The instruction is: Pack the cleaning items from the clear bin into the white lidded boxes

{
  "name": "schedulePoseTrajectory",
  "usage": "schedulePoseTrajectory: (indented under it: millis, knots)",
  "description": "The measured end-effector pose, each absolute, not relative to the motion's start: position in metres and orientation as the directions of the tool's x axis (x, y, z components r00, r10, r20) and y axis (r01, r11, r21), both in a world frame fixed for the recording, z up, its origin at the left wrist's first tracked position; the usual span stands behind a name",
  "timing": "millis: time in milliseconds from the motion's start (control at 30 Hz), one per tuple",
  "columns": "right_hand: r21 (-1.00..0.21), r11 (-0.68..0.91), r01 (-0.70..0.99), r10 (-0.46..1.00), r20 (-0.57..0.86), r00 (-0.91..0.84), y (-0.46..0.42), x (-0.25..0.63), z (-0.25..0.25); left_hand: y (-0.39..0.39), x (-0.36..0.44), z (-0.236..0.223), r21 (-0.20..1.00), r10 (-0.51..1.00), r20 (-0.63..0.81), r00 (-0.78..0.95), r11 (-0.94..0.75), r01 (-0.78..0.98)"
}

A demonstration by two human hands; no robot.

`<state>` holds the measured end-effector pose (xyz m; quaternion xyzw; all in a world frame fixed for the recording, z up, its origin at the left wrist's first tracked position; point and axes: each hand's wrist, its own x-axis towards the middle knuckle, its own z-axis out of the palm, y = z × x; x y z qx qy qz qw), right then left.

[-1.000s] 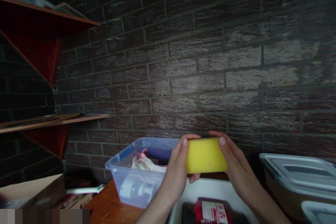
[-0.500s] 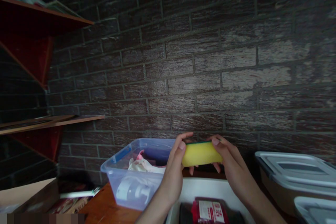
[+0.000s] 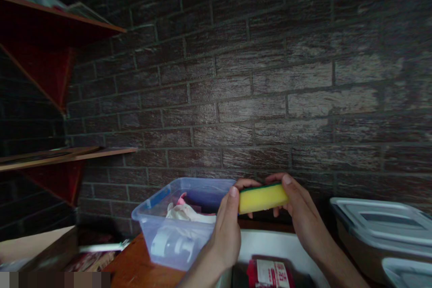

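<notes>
A yellow sponge point(image 3: 263, 199) with a green scouring layer along its far top edge is held up between both hands. My left hand point(image 3: 230, 216) grips its left end, thumb on the near side and fingers behind. At the other end, my right hand point(image 3: 299, 202) pinches the sponge with its thumb at the upper corner. The sponge tilts up slightly to the right. Beneath the hands stands a white bin point(image 3: 270, 240), holding a red package with a white label point(image 3: 270, 273) and dark items that I cannot make out.
Left of the hands, a clear plastic tub point(image 3: 148, 220) holds white cloth and pump bottles on a wooden table point(image 3: 130, 263). Grey-lidded boxes point(image 3: 381, 220) stand at right. Wooden shelves point(image 3: 111, 152) jut out at left before a dark brick wall point(image 3: 236, 85). A cardboard box point(image 3: 50, 247) sits lower left.
Both hands and the sponge have shifted slightly right. The sponge has tipped, its right end now higher, and more of its green layer shows. The view has moved a little.
</notes>
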<state>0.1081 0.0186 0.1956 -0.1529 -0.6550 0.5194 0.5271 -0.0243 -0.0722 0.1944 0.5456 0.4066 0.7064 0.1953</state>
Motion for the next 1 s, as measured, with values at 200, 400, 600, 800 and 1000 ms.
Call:
schedulePoseTrajectory:
  millis: [200,400,600,800,1000]
  knots:
    - [-0.789,0.298,-0.537,0.728,0.552,-0.407,0.028,0.102,0.189,-0.068,-0.029,0.194,0.783,0.739,0.609,-0.287,-0.618,0.07]
    - [-0.732,0.386,-0.561,0.622,0.656,-0.428,0.009,0.11,0.199,-0.061,-0.036,0.201,0.788,0.793,0.539,-0.284,-0.594,-0.165]
    - [-0.7,0.377,-0.606,0.454,0.71,-0.538,-0.003,0.113,0.204,-0.056,-0.044,0.204,0.646,0.85,0.363,-0.382,-0.525,-0.555]
    - [-0.725,0.309,-0.615,0.47,0.679,-0.564,-0.001,0.109,0.195,-0.053,-0.046,0.204,0.583,0.795,0.376,-0.477,-0.603,-0.545]
    - [-0.796,0.407,-0.449,0.634,0.6,-0.489,0.011,0.102,0.183,-0.056,-0.035,0.19,0.584,0.502,0.726,-0.47,-0.811,0.037]
